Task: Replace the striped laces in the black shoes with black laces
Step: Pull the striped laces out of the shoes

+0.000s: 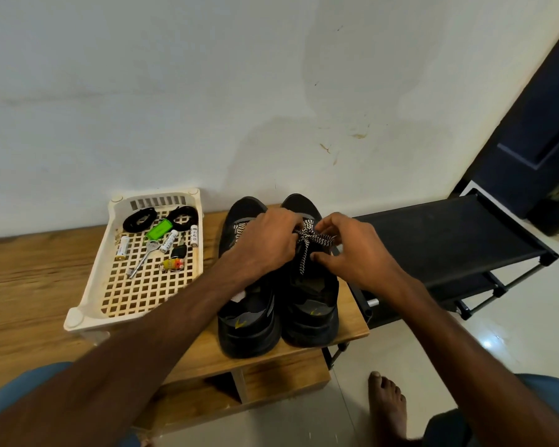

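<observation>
Two black shoes (249, 321) stand side by side on a wooden table (29, 285) at centre frame. Both hands work the striped lace (307, 243) of the shoe on the right. The left hand (265, 243) curls over the knot, apparently pinching it, fingertips hidden. The right hand (352, 250) pinches a loop. Two coiled black laces (139, 220) lie in a white basket (88, 295), left of centre.

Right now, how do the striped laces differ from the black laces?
The striped laces are black-and-white and threaded in the shoes. The black laces are plain and lie coiled in the tray. The left hand and right hand are at the striped laces, while the black laces lie untouched. Both kinds come as a pair.
</observation>
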`<move>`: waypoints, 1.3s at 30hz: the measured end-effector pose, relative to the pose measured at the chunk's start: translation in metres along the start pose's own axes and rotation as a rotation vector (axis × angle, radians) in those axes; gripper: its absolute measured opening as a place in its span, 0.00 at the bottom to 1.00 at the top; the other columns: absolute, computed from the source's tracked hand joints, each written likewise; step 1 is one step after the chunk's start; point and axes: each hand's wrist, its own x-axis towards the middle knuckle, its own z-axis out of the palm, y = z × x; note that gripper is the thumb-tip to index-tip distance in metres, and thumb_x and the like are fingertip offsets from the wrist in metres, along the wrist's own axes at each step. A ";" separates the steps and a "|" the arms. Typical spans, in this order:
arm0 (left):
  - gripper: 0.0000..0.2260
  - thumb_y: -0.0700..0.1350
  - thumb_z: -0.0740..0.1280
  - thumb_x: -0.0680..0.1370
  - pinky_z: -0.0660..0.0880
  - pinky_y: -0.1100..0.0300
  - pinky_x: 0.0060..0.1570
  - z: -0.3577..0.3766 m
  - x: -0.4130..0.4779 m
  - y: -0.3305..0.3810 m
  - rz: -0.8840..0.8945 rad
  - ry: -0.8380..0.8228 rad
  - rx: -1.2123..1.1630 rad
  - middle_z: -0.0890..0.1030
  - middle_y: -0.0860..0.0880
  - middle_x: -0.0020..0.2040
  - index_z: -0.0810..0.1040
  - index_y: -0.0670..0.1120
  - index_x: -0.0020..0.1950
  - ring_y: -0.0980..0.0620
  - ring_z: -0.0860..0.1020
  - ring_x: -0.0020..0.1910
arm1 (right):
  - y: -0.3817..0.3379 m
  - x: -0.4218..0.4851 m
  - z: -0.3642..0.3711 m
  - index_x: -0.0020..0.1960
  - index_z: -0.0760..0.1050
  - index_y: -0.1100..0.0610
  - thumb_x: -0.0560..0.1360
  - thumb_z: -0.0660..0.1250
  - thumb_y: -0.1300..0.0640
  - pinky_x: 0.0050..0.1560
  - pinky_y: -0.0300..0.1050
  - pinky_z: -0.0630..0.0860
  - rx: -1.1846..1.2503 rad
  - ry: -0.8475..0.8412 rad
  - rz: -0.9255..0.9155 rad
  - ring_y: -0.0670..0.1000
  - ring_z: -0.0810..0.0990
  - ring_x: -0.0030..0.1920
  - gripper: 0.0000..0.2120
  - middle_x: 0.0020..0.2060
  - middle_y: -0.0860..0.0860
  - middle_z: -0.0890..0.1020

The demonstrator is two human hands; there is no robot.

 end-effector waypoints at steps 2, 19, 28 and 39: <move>0.09 0.45 0.68 0.80 0.80 0.46 0.52 -0.004 0.005 -0.002 -0.012 -0.002 0.016 0.84 0.45 0.53 0.84 0.48 0.58 0.44 0.82 0.50 | 0.002 0.002 0.003 0.67 0.75 0.52 0.72 0.79 0.56 0.50 0.35 0.78 -0.022 -0.019 0.010 0.45 0.80 0.56 0.26 0.60 0.48 0.81; 0.08 0.40 0.70 0.80 0.84 0.59 0.46 -0.056 0.003 -0.029 -0.407 0.288 -1.366 0.87 0.40 0.48 0.82 0.35 0.55 0.45 0.87 0.49 | -0.001 -0.001 0.006 0.62 0.80 0.52 0.72 0.79 0.56 0.56 0.48 0.83 -0.019 0.021 0.034 0.47 0.82 0.52 0.20 0.54 0.47 0.83; 0.08 0.44 0.56 0.86 0.80 0.47 0.57 -0.029 -0.003 0.004 -0.559 0.113 -1.713 0.87 0.43 0.49 0.73 0.45 0.52 0.44 0.86 0.51 | -0.009 -0.004 0.009 0.66 0.77 0.50 0.76 0.74 0.54 0.60 0.54 0.80 -0.120 0.040 0.020 0.53 0.83 0.56 0.19 0.58 0.49 0.83; 0.08 0.42 0.61 0.84 0.67 0.64 0.26 -0.024 0.010 -0.026 -0.551 0.278 -1.473 0.74 0.52 0.32 0.77 0.43 0.50 0.57 0.67 0.26 | -0.018 -0.007 0.017 0.62 0.79 0.50 0.75 0.72 0.59 0.54 0.52 0.83 -0.190 0.103 0.032 0.56 0.84 0.53 0.17 0.53 0.52 0.85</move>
